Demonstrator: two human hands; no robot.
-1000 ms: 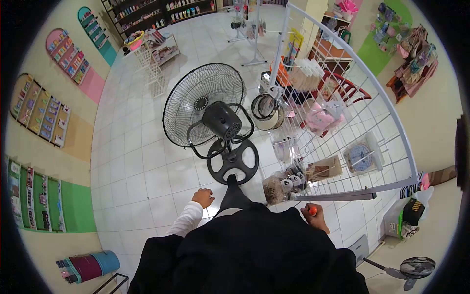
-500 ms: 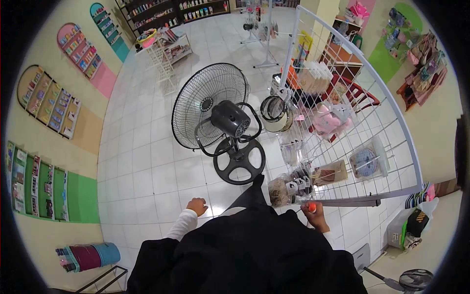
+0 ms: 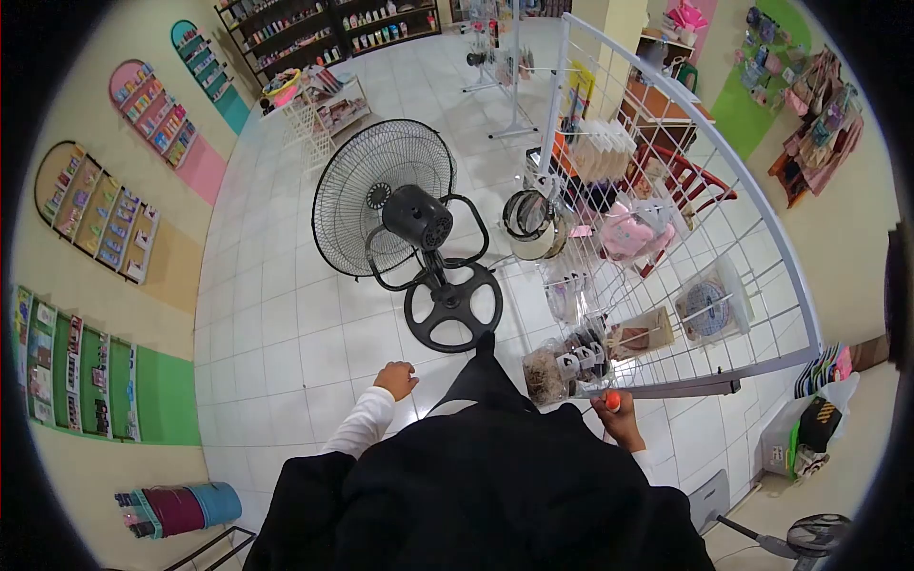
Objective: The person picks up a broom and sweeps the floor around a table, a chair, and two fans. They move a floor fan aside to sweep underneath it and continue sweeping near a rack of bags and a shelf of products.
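My right hand (image 3: 624, 426) is closed around a small orange-red object (image 3: 613, 401). Only its rounded end shows, so its kind cannot be told. Beside that hand is the lower rail of a white wire grid rack (image 3: 803, 290), where packaged hair goods (image 3: 562, 366) hang. My left hand (image 3: 396, 380) is held out over the tiled floor, fingers loosely extended, with nothing in it. Ahead of me stands a large black fan (image 3: 417, 217) on a round spoked base (image 3: 454, 306). My dark-covered foot (image 3: 486, 344) is at the near edge of that base.
Colourful wall shelves (image 3: 90, 209) line the left side. A rolled teal and maroon bundle (image 3: 181, 509) is at lower left. Behind the rack stands a red chair (image 3: 700, 176). A smaller fan (image 3: 819, 535) is at lower right. Dark product shelves (image 3: 286, 38) stand at the back.
The large fan appears farther left in view, its head shifted more than its base. My left hand is slightly higher and to the right. My right hand still holds the orange-red object.
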